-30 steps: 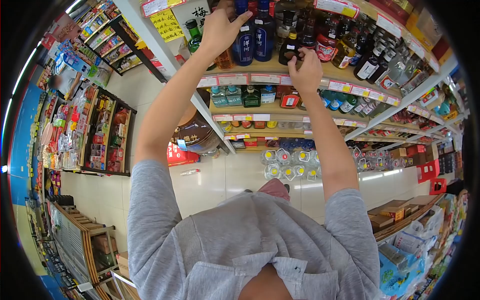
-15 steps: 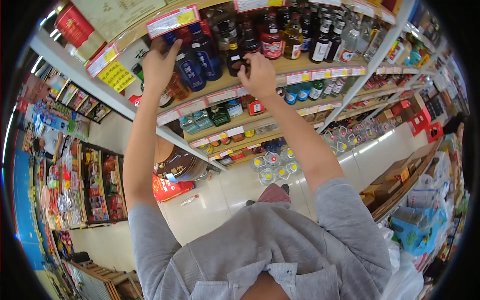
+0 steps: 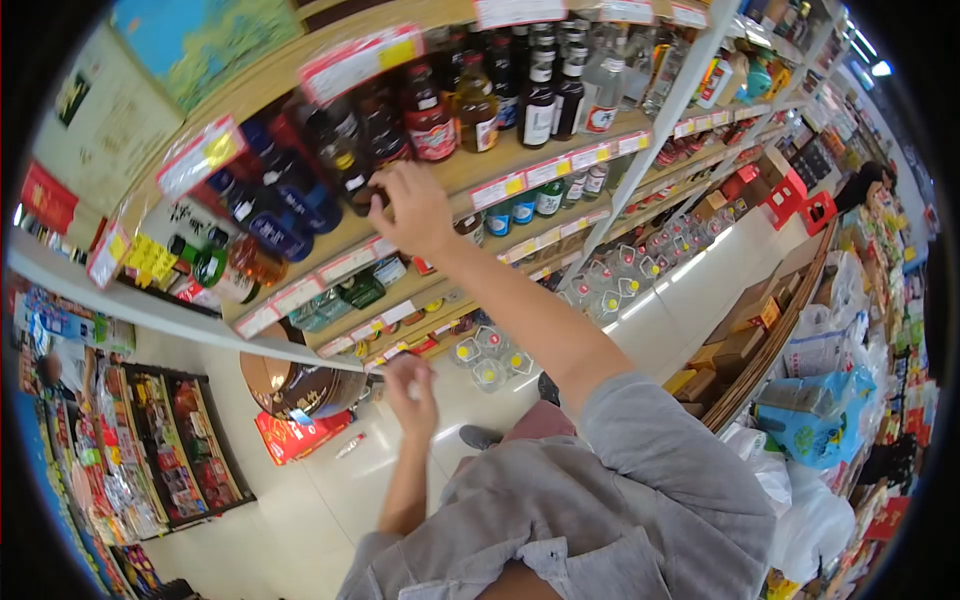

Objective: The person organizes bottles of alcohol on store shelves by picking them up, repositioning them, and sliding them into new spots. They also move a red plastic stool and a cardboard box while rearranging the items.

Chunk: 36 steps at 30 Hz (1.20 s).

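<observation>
My right hand (image 3: 412, 208) is at the front of the upper shelf, its fingers curled against the lower part of a dark bottle (image 3: 348, 165) with a yellow band. My left hand (image 3: 410, 395) hangs lower, in front of the shelf unit and away from the bottles; motion smears its fingers. Left of the dark bottle stand blue bottles (image 3: 290, 180), and further left are an amber bottle (image 3: 255, 262) and a green bottle (image 3: 212, 265). A bottle with a red label (image 3: 432, 130) stands to the right of my right hand.
Price tags (image 3: 500, 190) line the shelf edges. Below, clear jugs with yellow caps (image 3: 490, 372) stand on the floor near a large brown jar (image 3: 330, 385) and a red bag (image 3: 300, 435). Cardboard boxes (image 3: 740, 340) and plastic bags (image 3: 815, 420) lie at the right.
My left hand has left the blue bottles and dropped down toward my body. My right hand stays at the dark bottle while the view has swung, shifting the shelf leftward.
</observation>
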{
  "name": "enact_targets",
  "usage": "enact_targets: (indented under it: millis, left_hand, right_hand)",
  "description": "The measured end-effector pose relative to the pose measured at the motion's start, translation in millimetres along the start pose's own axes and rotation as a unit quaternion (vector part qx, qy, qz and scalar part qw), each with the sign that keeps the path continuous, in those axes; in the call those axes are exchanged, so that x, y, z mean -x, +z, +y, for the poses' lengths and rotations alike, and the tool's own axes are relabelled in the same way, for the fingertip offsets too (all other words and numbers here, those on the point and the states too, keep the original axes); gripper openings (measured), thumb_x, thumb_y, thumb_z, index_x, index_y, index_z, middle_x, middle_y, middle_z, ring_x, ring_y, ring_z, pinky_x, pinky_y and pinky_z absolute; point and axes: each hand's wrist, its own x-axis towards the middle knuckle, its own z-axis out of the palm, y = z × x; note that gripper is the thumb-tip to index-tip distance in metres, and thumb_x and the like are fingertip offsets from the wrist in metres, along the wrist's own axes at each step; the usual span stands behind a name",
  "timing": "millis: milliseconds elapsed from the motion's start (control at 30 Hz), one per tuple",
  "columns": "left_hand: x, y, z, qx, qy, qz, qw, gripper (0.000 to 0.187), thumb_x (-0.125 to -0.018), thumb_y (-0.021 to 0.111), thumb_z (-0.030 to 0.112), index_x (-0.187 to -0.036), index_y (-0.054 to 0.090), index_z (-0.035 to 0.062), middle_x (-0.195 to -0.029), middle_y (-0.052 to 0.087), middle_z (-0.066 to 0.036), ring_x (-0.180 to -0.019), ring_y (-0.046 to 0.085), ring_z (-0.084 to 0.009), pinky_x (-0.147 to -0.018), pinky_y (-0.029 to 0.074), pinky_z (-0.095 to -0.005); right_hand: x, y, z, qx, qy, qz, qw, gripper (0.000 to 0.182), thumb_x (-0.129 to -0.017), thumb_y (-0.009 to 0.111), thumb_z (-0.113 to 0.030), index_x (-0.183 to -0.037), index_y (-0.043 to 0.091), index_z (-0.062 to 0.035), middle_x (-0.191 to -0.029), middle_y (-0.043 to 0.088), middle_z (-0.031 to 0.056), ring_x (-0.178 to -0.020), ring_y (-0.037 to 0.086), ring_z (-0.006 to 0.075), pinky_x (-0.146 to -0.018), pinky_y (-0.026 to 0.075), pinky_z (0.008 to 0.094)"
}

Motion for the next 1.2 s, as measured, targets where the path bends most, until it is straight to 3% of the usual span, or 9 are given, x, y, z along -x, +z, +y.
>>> enact_targets:
  millis: [267,367,467,700,900,1000,1033,1100,1200]
  left_hand:
    - [43.5,75.8,22.7,-0.08,-0.188,-0.258,0.944,0.018,-0.108,0.064,0.016,-0.11,0.063,-0.0014,-0.1,0.072,-0.011,-0.08,0.068,-0.0112,-0.069,0.054,-0.0295]
    - [0.6,124.0,49.5,-0.033,-0.248,-0.172,0.953,0.021,-0.106,0.065,0.015,-0.092,0.071,-0.0001,-0.07,0.069,-0.004,-0.073,0.07,-0.0135,-0.067,0.055,-0.0292]
    - [-9.1,165.9,5.2,0.121,-0.207,-0.127,0.963,0.027,-0.11,0.057,0.027,-0.116,0.069,0.004,-0.095,0.074,-0.006,-0.096,0.07,-0.0154,-0.084,0.054,-0.0338]
    - [33.5,275.0,4.5,0.491,-0.57,-0.108,0.649,0.037,-0.111,0.051,0.031,-0.138,0.06,0.0079,-0.116,0.073,-0.005,-0.119,0.064,-0.0204,-0.109,0.044,-0.0387]
    - [41.8,312.0,21.1,0.236,-0.627,-0.174,0.722,0.048,-0.111,0.048,0.041,-0.15,0.054,0.0125,-0.129,0.071,-0.005,-0.135,0.058,-0.0211,-0.118,0.041,-0.0408]
    - [20.3,301.7,30.9,0.104,-0.415,-0.408,0.807,0.039,-0.114,0.044,0.039,-0.139,0.059,0.0125,-0.126,0.07,-0.009,-0.121,0.066,-0.0212,-0.098,0.055,-0.0355]
    - [21.1,300.9,23.4,0.138,-0.429,-0.43,0.782,0.04,-0.114,0.045,0.039,-0.138,0.06,0.0117,-0.124,0.071,-0.009,-0.117,0.067,-0.0203,-0.097,0.055,-0.0346]
    - [18.6,309.8,4.3,0.206,-0.449,-0.479,0.726,0.04,-0.114,0.046,0.038,-0.137,0.062,0.0101,-0.119,0.072,-0.008,-0.109,0.07,-0.0184,-0.095,0.054,-0.0329]
    - [40.7,332.0,-58.8,0.123,-0.445,-0.512,0.724,0.04,-0.11,0.055,0.039,-0.128,0.065,0.0045,-0.111,0.074,-0.007,-0.1,0.072,-0.0164,-0.09,0.056,-0.0333]
  right_hand:
    - [8.1,-83.7,2.6,-0.19,0.041,-0.032,0.98,0.03,-0.086,0.071,-0.006,-0.115,0.062,-0.0045,-0.109,0.062,0.0159,-0.098,0.059,0.0366,-0.087,0.048,0.0457]
    - [54.0,-148.7,-12.9,-0.274,0.121,-0.029,0.954,0.031,-0.088,0.07,-0.007,-0.118,0.064,-0.0042,-0.114,0.064,0.016,-0.102,0.061,0.0359,-0.091,0.048,0.046]
    - [124.0,-218.4,-28.4,-0.305,0.165,-0.131,0.929,0.036,-0.087,0.069,-0.011,-0.123,0.067,-0.0069,-0.13,0.066,0.0165,-0.119,0.06,0.039,-0.104,0.046,0.0511]
    - [253.3,-287.6,53.1,-0.26,0.199,-0.258,0.909,0.053,-0.09,0.063,-0.025,-0.14,0.065,-0.0082,-0.132,0.065,0.0189,-0.127,0.057,0.0427,-0.109,0.043,0.0567]
    - [335.1,-304.6,124.3,-0.113,0.305,-0.401,0.857,0.04,-0.099,0.056,-0.035,-0.122,0.07,-0.0045,-0.118,0.071,0.0238,-0.111,0.067,0.0431,-0.096,0.053,0.0494]
    - [406.5,-300.8,167.7,-0.017,0.472,-0.327,0.819,0.039,-0.105,0.05,-0.034,-0.117,0.069,-0.002,-0.107,0.073,0.0218,-0.093,0.072,0.0404,-0.083,0.057,0.0479]
    - [442.7,-295.8,178.8,0.074,0.504,-0.311,0.803,0.041,-0.106,0.047,-0.034,-0.118,0.069,-0.0023,-0.105,0.074,0.0203,-0.087,0.073,0.0374,-0.078,0.058,0.0468]
    - [498.0,-313.9,182.3,-0.145,0.838,-0.038,0.526,0.044,-0.107,0.044,-0.037,-0.119,0.068,-0.0034,-0.104,0.075,0.0193,-0.083,0.075,0.0299,-0.068,0.059,0.0426]
    - [496.2,-391.6,131.0,-0.11,0.851,-0.067,0.508,0.044,-0.104,0.051,-0.039,-0.124,0.069,-0.0048,-0.105,0.076,0.0189,-0.087,0.076,0.0262,-0.067,0.059,0.0402]
